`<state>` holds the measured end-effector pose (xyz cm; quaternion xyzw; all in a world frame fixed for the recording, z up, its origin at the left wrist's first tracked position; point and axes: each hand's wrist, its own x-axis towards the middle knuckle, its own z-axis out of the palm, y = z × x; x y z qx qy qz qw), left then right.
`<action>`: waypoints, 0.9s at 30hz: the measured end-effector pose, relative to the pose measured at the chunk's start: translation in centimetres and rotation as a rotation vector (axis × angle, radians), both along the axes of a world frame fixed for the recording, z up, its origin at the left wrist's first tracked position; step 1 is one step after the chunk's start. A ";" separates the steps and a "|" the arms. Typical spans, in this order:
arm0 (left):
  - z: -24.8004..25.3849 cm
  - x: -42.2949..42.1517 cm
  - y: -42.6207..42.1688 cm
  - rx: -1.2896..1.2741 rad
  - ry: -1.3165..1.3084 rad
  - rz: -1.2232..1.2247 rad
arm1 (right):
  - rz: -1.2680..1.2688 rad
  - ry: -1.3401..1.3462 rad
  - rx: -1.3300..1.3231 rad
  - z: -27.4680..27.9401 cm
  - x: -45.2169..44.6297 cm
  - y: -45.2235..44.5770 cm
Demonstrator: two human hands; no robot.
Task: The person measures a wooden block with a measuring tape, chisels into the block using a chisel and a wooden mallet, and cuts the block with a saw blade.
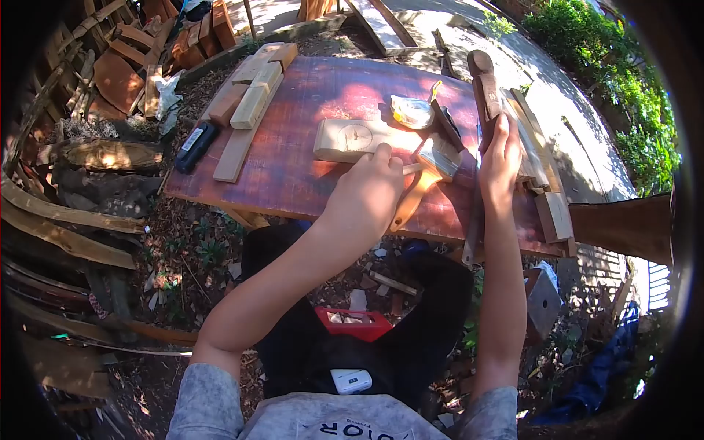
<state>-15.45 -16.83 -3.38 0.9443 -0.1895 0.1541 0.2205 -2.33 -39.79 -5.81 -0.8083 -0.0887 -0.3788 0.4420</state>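
My left hand (370, 189) is closed beside a pale wooden block (343, 139) with a circle drawn on it; a short pale stick (413, 169) pokes out from its fingers. At the table's right side, my right hand (500, 158) grips a long tool with a dark wooden handle (485, 88) and a narrow metal strip running toward the near edge. Between the hands lies a brush (415, 196) with an orange handle. Behind it are a roll of clear tape (412, 112) and a dark flat piece (447, 126).
The reddish table (293, 110) carries wooden blocks (255, 99) and a dark device (196, 147) at left, and wooden strips (546, 169) along its right edge. Below are a red tray (356, 331) and a white case (352, 380) on my lap.
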 end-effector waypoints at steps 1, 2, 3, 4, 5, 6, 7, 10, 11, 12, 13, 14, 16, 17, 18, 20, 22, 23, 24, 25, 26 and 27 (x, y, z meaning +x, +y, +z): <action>-0.2 -0.2 0.1 -0.019 -0.038 -0.014 | 0.023 0.084 0.110 0.3 -0.3 0.3; -0.3 -0.5 0.2 -0.020 -0.071 -0.011 | 0.032 0.087 0.113 0.1 -0.3 0.3; -0.3 -0.8 0.4 -0.021 -0.105 -0.009 | 0.040 0.089 0.115 -0.1 -0.2 0.2; -0.3 -1.0 0.7 -0.023 -0.139 -0.010 | 0.045 0.091 0.118 -0.2 -0.1 0.1; 0.0 -1.0 1.3 -0.044 -0.087 0.032 | 0.034 0.082 0.107 -0.3 -0.1 0.1; 0.4 -1.1 2.0 -0.065 -0.036 0.073 | 0.021 0.073 0.096 -0.2 -0.2 0.3; 0.8 -1.1 2.8 -0.087 0.017 0.114 | 0.008 0.066 0.084 -0.2 -0.2 0.4; 2.1 -0.5 5.3 -0.120 -0.024 0.247 | 0.037 0.138 0.116 0.0 -0.4 0.4; 2.0 0.0 6.3 -0.099 -0.050 0.235 | 0.054 0.175 0.131 0.2 -0.5 0.5; 1.8 0.5 7.4 -0.079 -0.077 0.224 | 0.063 0.200 0.143 0.3 -0.6 0.4; 1.9 1.1 8.1 -0.060 -0.105 0.216 | 0.075 0.224 0.153 0.4 -0.6 0.3; 2.6 1.4 8.6 -0.081 0.010 0.209 | 0.086 0.246 0.162 0.4 -0.6 0.2; 2.5 2.3 9.9 -0.065 0.091 0.164 | 0.062 0.228 0.181 0.2 -0.4 0.4; 2.3 2.5 10.2 -0.058 0.132 0.138 | 0.047 0.220 0.191 -0.1 -0.2 0.3; 2.3 2.3 10.3 -0.057 0.118 0.161 | 0.042 0.163 0.142 -0.4 0.1 0.1; 2.2 1.3 10.1 -0.053 0.093 0.206 | 0.032 0.054 0.047 -1.1 0.6 -0.5; 2.0 0.3 9.9 -0.030 0.047 0.227 | 0.023 0.024 0.052 -1.1 0.6 -0.3; 1.9 -0.2 9.8 -0.018 0.023 0.239 | 0.021 0.010 0.053 -1.0 0.5 -0.1; 1.8 -0.6 9.7 -0.009 0.010 0.253 | 0.025 0.021 0.060 -0.9 0.4 0.1; 1.6 -0.9 9.7 0.001 -0.003 0.266 | 0.029 0.033 0.066 -0.6 0.1 0.3; 1.5 -1.3 9.6 0.011 -0.017 0.279 | 0.033 0.043 0.072 -0.4 -0.2 0.4; 1.7 -1.7 9.2 0.009 0.003 0.310 | 0.047 0.069 0.086 -0.2 -0.3 0.4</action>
